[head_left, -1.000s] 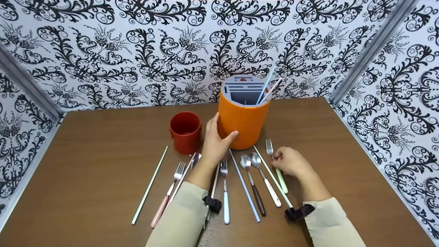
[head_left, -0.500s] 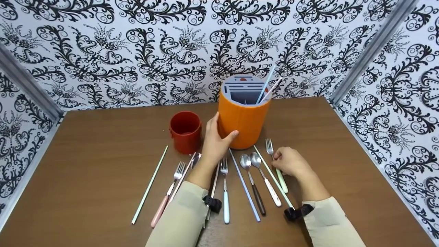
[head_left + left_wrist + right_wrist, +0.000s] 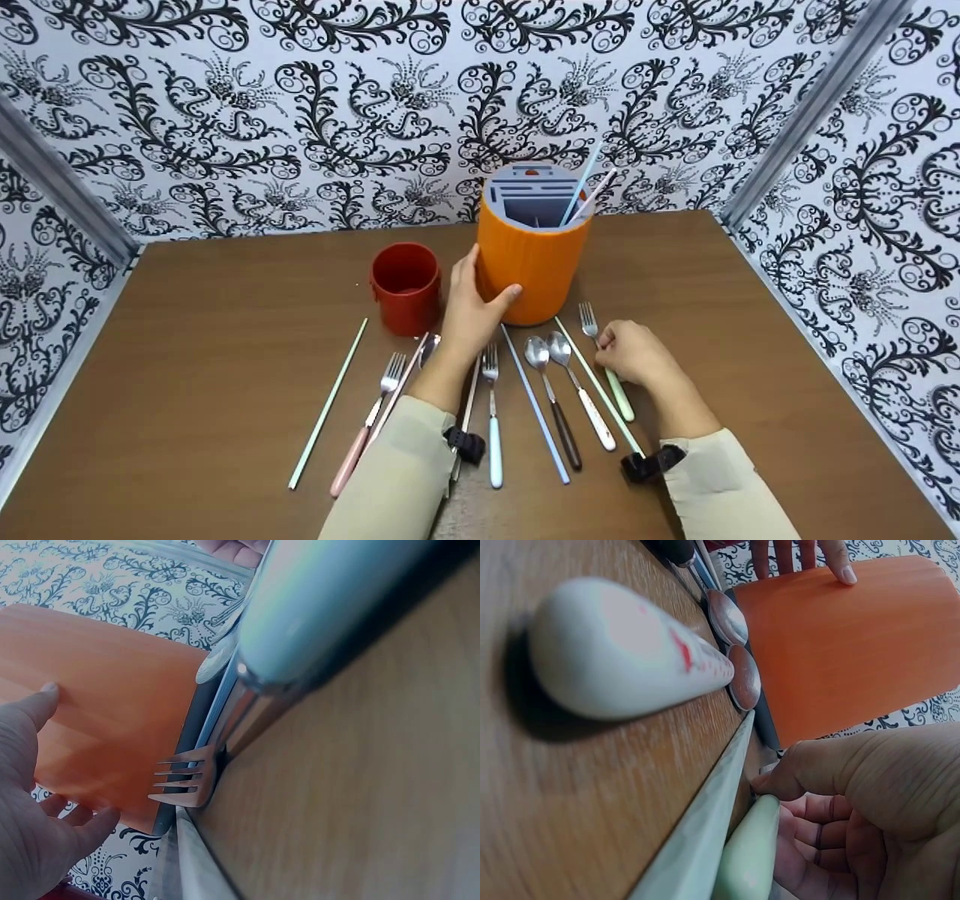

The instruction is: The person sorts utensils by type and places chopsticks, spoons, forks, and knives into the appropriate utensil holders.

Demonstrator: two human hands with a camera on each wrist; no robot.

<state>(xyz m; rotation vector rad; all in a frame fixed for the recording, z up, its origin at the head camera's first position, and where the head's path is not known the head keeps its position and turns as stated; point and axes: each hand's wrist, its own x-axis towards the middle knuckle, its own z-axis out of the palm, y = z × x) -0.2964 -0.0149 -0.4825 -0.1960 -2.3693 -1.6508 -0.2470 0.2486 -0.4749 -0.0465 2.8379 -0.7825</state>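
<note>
My left hand (image 3: 471,311) holds the left side of an orange cutlery holder (image 3: 531,277), thumb on its front and fingers round the side. The holder stands upright with a grey slotted top, from which a light blue chopstick (image 3: 583,184) and a pale pink one (image 3: 598,193) stick out. To the right, my right hand (image 3: 636,352) pinches a fork (image 3: 616,394) with a light green handle, low at the table; its tines point toward the back wall. In the right wrist view, thumb and fingertips meet near the top of the green handle (image 3: 751,851).
A red cup (image 3: 406,291) stands left of the holder. Before it lie a green chopstick (image 3: 328,405), a pink-handled fork (image 3: 351,461), a blue-handled fork (image 3: 495,450), a blue chopstick (image 3: 535,405), a dark-handled spoon (image 3: 565,435) and a white-handled spoon (image 3: 596,421). Patterned walls enclose the table.
The green-handled fork has turned very slightly in my right hand, its handle end shifting a little right. My left hand and the holder stay where they were.
</note>
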